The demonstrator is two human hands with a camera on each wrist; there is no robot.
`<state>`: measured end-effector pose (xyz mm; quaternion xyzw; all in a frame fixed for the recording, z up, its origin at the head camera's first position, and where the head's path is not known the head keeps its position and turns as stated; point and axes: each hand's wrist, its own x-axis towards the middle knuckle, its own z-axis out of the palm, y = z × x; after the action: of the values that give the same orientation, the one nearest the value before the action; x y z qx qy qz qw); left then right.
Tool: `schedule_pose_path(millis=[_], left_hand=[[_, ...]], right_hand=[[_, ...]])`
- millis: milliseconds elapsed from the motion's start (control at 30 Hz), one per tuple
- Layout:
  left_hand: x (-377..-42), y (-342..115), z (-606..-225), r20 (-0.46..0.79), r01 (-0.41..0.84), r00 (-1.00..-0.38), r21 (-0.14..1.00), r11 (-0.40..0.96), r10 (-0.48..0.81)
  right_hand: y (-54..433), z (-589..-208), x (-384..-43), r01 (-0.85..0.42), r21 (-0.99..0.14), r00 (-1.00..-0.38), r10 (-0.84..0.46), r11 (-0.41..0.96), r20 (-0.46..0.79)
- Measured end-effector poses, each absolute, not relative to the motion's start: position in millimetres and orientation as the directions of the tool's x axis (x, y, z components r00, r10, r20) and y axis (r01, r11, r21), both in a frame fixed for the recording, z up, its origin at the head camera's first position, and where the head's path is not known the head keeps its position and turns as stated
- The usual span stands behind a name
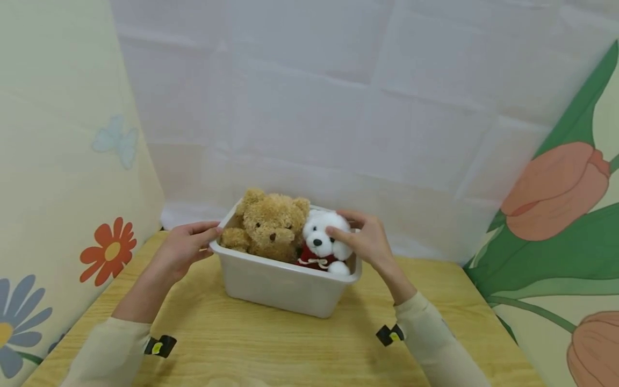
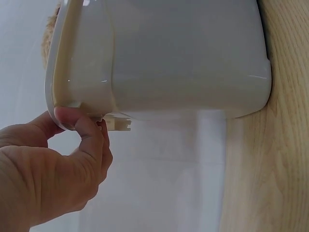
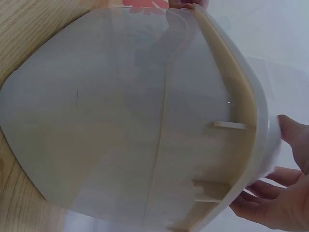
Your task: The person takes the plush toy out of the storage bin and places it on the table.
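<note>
From where I stand, the white plush dog [image 1: 323, 246] in red sits inside the right end of the pale plastic bin [image 1: 280, 285], with the curly brown teddy bear [image 1: 273, 226] filling its left side. The left hand [image 1: 181, 250] pinches the bin's rim at that left end, fingers nearly closed on it; the right hand [image 1: 369, 239] spans the dog's head, thumb across the face, other fingers bent loosely behind. I'd keep the left grip firm so the bin stays put on the desk [image 1: 271, 344], and handle the dog gently, clear of the bin's right edge. The bin's walls hide both toys' lower bodies, and whether the right fingertips also touch the rim I can't tell.
</note>
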<state>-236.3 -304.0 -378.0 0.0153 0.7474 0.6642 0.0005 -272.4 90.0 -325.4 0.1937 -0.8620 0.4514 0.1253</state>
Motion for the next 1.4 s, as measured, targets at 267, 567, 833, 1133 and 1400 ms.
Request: schedule_pose_path(millis=[267,567,833,1133,1400], left_hand=[[-237,-303,-379,0.026,0.027,-1.000,0.992,0.125,0.014],[-235,-303,-379,0.019,0.021,-1.000,0.992,0.126,0.017],[-238,-301,-376,0.022,0.023,-1.000,0.991,0.130,0.013],[-241,-299,-380,0.011,0.014,-1.000,0.991,0.131,0.023],[-239,-299,-374,0.029,0.030,-1.000,0.986,0.167,0.010]], right_hand=[[91,-323,-275,-0.428,-0.755,-0.903,-0.198,0.497,0.381],[93,-315,-275,-0.383,-0.796,-0.924,-0.174,0.469,0.341],[98,-301,-283,-0.345,-0.828,-0.938,-0.150,0.441,0.312],[109,-281,-288,-0.364,-0.842,-0.931,-0.123,0.399,0.344],[116,-259,-290,-0.398,-0.842,-0.917,-0.136,0.363,0.375]])
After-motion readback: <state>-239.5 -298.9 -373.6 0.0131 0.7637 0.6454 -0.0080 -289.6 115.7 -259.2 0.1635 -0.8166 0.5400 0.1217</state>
